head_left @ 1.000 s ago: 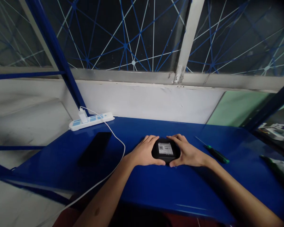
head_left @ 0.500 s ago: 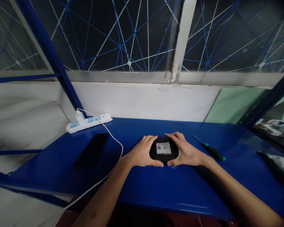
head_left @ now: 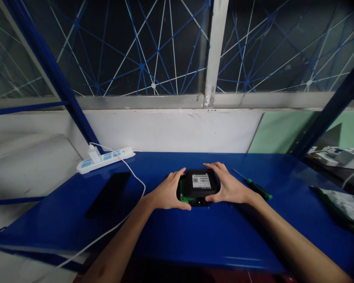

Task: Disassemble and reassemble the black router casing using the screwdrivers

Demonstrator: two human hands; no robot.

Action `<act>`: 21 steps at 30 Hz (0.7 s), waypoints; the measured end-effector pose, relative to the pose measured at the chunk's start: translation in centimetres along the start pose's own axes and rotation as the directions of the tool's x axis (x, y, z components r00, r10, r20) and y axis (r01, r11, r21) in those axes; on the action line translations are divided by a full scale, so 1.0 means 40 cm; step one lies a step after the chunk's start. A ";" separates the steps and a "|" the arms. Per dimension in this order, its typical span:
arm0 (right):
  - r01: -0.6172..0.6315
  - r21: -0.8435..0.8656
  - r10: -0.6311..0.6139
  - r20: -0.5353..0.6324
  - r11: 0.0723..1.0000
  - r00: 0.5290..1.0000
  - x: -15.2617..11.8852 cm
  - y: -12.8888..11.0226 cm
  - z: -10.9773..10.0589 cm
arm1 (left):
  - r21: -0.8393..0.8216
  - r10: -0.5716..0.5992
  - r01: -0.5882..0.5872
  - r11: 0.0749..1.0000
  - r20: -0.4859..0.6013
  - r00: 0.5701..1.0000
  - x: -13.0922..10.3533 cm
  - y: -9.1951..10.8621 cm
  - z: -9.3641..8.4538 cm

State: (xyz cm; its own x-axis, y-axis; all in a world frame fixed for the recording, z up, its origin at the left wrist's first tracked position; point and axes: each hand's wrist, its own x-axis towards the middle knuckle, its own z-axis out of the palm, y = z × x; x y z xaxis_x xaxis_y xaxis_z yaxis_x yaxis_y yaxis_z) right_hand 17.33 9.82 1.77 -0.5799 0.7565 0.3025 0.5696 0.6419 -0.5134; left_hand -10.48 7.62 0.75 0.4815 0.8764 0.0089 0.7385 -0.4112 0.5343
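Hands (head_left: 166,193) half-curled, L (head_left: 166,193) holding PCB base (head_left: 184,199), R (head_left: 230,187) lid (head_left: 201,184)

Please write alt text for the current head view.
The right hand holds a labelled black cover, partly exposing a green circuit board beside the left hand, at a blue table. A white power strip lies left, a screwdriver right.

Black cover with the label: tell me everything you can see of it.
The black cover is a rounded rectangle, seemingly plastic, face up. Its white label bears a square code and unreadably small print. It sits offset rightward, exposing a green circuit board at left. The right hand grips it; whether the left hand touches it is unclear.
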 end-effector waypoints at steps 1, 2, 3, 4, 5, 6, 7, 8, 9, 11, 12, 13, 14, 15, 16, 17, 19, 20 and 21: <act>-0.006 -0.007 0.006 -0.020 1.000 1.000 0.001 0.004 -0.003 | 0.007 -0.006 0.006 1.000 0.013 1.000 -0.002 -0.004 -0.010; -0.013 -0.016 0.012 -0.040 1.000 0.999 0.002 0.008 -0.006 | 0.022 -0.025 0.025 0.999 0.030 0.999 -0.006 -0.009 -0.021; -0.022 -0.024 0.021 -0.057 0.999 0.998 0.003 0.012 -0.008 | 0.039 -0.060 0.058 0.998 0.042 0.997 -0.011 -0.014 -0.034; -0.033 -0.033 0.030 -0.070 0.999 0.997 0.003 0.017 -0.010 | 0.048 -0.090 0.087 0.995 0.055 0.994 -0.018 -0.019 -0.047; -0.041 -0.040 0.038 -0.080 0.998 0.996 0.004 0.022 -0.011 | 0.062 -0.110 0.106 0.992 0.059 0.992 -0.026 -0.024 -0.061; -0.049 -0.045 0.045 -0.086 0.998 0.995 0.004 0.026 -0.011 | 0.082 -0.121 0.115 0.990 0.079 0.989 -0.036 -0.029 -0.075; -0.054 -0.048 0.049 -0.091 0.997 0.995 0.004 0.031 -0.011 | 0.094 -0.127 0.119 0.988 0.085 0.988 -0.047 -0.033 -0.089; -0.055 -0.050 0.050 -0.093 0.997 0.994 0.004 0.034 -0.011 | 0.104 -0.132 0.123 0.987 0.088 0.987 -0.058 -0.038 -0.102; -0.052 -0.053 0.047 -0.095 0.997 0.994 0.004 0.037 -0.010 | 0.117 -0.143 0.132 0.984 0.093 0.985 -0.070 -0.043 -0.114; -0.043 -0.062 0.037 -0.098 0.997 0.995 0.003 0.042 -0.009 | 0.140 -0.174 0.158 0.977 0.106 0.979 -0.093 -0.052 -0.136; -0.039 -0.068 0.032 -0.101 0.997 0.994 0.003 0.043 -0.009 | 0.144 -0.189 0.173 0.974 0.108 0.976 -0.104 -0.057 -0.146; -0.035 -0.075 0.028 -0.102 0.997 0.994 0.003 0.044 -0.009 | 0.141 -0.197 0.182 0.973 0.107 0.975 -0.113 -0.062 -0.155; -0.033 -0.082 0.024 -0.102 0.996 0.994 0.003 0.045 -0.008 | 0.135 -0.201 0.185 0.973 0.112 0.973 -0.122 -0.066 -0.163; -0.031 -0.088 0.022 -0.102 0.996 0.995 0.003 0.046 -0.007 | 0.130 -0.206 0.191 0.973 0.118 0.971 -0.129 -0.068 -0.170; -0.031 -0.094 0.021 -0.100 0.995 0.995 0.004 0.047 -0.006 | 0.129 -0.212 0.196 0.972 0.124 0.969 -0.134 -0.068 -0.174; -0.030 -0.100 0.021 -0.099 0.995 0.995 0.004 0.047 -0.005 | 0.131 -0.217 0.201 0.971 0.127 0.968 -0.137 -0.065 -0.176; -0.029 -0.107 0.019 -0.095 0.994 0.995 0.005 0.047 -0.002 | 0.135 -0.216 0.199 0.971 0.130 0.968 -0.133 -0.047 -0.170; -0.028 -0.109 0.018 -0.095 0.994 0.995 0.005 0.045 -0.001 | 0.127 -0.199 0.184 0.975 0.125 0.972 -0.126 -0.033 -0.163; -0.026 -0.112 0.015 -0.093 0.993 0.996 0.005 0.043 -0.001 | 0.110 -0.165 0.151 0.982 0.132 0.977 -0.115 -0.017 -0.151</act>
State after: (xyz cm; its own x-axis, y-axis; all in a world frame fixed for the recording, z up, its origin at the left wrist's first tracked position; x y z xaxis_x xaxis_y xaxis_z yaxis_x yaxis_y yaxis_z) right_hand 18.21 11.10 0.97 -0.5146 0.7745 0.3678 0.6457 0.6323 -0.4280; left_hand -16.05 5.40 5.46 0.4108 0.8914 -0.1915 0.8503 -0.2988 0.4333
